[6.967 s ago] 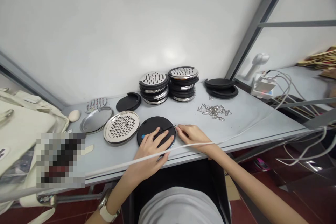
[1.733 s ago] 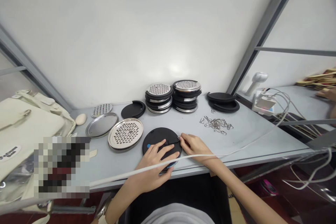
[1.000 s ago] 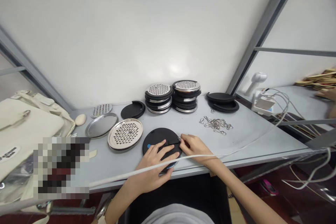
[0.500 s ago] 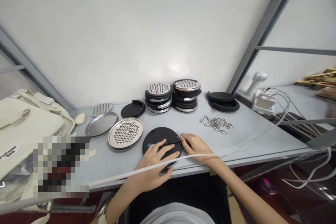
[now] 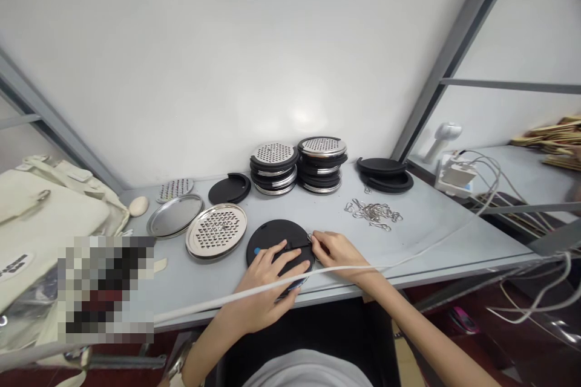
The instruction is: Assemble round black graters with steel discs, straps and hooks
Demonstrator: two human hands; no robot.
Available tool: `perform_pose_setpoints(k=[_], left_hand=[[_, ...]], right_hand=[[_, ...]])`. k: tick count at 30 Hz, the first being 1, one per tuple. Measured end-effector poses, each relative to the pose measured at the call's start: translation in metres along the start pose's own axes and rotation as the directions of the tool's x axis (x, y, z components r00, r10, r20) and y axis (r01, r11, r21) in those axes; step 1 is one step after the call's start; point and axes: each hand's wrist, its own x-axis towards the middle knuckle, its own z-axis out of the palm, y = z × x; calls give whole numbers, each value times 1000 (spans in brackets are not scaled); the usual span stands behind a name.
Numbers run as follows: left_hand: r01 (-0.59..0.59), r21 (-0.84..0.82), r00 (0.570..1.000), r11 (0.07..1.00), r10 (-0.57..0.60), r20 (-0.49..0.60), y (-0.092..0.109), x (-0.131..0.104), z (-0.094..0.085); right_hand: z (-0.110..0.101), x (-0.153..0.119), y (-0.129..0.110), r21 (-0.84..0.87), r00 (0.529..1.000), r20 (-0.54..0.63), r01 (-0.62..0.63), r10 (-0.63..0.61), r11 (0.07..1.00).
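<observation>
A round black plastic disc (image 5: 271, 234) with a blue dot lies near the table's front edge. My left hand (image 5: 265, 293) rests on it, fingers spread flat and pressing its face. At the disc's right edge, my right hand (image 5: 339, 256) pinches a small metal wire hook (image 5: 310, 237); most of it is hidden by the fingers. Similar wire hooks (image 5: 374, 212) lie in a loose pile farther right. Left of the disc is a round metal grater plate (image 5: 216, 231), overlapping a plain metal plate (image 5: 175, 216).
Two stacks of black-rimmed graters (image 5: 274, 154) stand by the wall. Black holders (image 5: 230, 188) lie left and right of them. A white cable (image 5: 218, 303) crosses over my forearms. A cream bag (image 5: 49, 211) is at left, a power adapter (image 5: 458, 174) at right.
Almost nothing differs. Both hands keep their places on the disc and the hook; the view has shifted very slightly.
</observation>
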Motion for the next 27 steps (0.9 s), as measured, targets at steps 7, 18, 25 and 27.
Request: perform_pose_setpoints(k=[7,18,25,27], left_hand=[[9,-4,1000,1000,-9,9,0,0,1],[21,-21,1000,1000,-21,19,-1,0,1],[-10,-26,1000,1000,9,-18,-1,1,0],[-20,-33,998,999,18,-63,-2,1,0]], right_hand=[[2,0,2,-6,1000,-13,0,0,1000],[2,-1,1,-4,1000,-25,3,-3,1000],[1,-1,0,-9,1000,-22,2,-2,1000],[1,-1,0,-15,1000,-16,4,-4,1000]])
